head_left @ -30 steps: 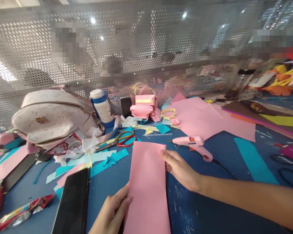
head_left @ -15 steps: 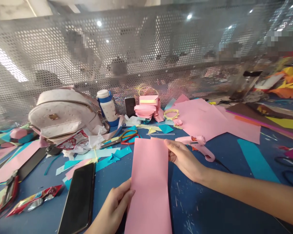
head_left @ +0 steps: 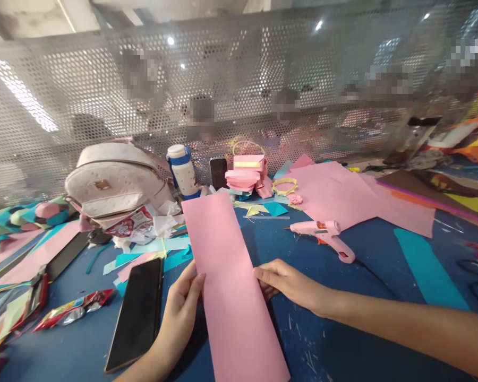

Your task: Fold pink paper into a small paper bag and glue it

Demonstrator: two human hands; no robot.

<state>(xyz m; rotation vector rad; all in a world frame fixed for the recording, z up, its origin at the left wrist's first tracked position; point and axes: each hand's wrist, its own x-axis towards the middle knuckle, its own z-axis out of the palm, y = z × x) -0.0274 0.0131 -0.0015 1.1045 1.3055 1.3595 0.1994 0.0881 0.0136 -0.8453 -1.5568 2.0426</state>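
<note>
A long strip of pink paper is held up in front of me, tilted with its far end leaning left. My left hand pinches its left edge, thumb on top. On the opposite edge, my right hand grips it between thumb and fingers, the fingertips hidden behind the paper. A pink glue gun lies beyond my right hand, its dark cord trailing right. Left of my left hand is a black smartphone. Small folded pink paper pieces stand past the strip's far end.
A white backpack and a bottle stand at the back left, before a perforated metal panel. Large pink sheets lie at the back right. Blue paper scraps, a snack wrapper and red-handled pliers lie leftward.
The strip's far end has swung left and now covers the scissors. My right hand has slid from near the top corner down the right edge; my left hand has moved up the left edge.
</note>
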